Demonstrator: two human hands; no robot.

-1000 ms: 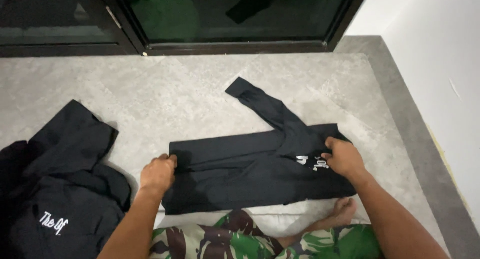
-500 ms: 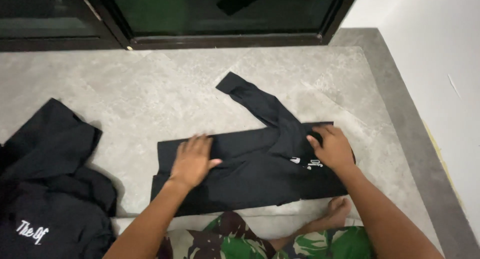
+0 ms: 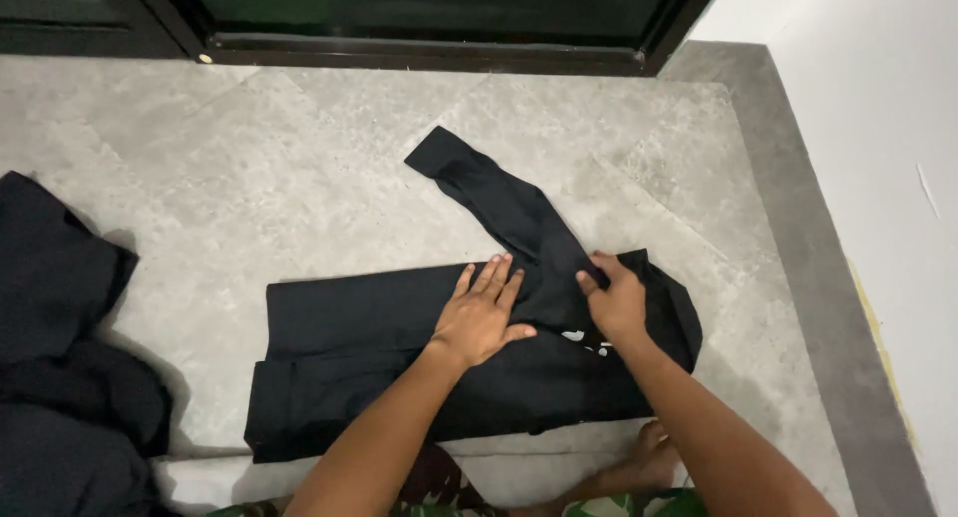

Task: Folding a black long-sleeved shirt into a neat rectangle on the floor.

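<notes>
A black long-sleeved garment (image 3: 399,362) is seen laid flat on a grey stone-patterned floor (image 3: 299,148), folded into a long band that runs from left to right in front of a seated person. One sleeve (image 3: 494,203) is stretched away from the band at an angle, towards a dark-framed glass door (image 3: 429,38) at the far edge of the floor. The left hand (image 3: 481,317) is pressed palm down on the upper edge of the band, near its middle, its grip spread wide with the fingers fanned out on the cloth. The right hand (image 3: 614,302) is set just beside it, where the sleeve meets the body of the garment; its grip is closed on a fold of the black cloth at that spot, the fingers curled over the fabric. A small white print (image 3: 579,337) is partly covered by this hand. A heap of dark clothing (image 3: 60,357) is piled at the left edge of the floor, well apart from the hands. A bare foot (image 3: 649,457) is shown below the garment, and a white wall (image 3: 868,128) stands at the right.
</notes>
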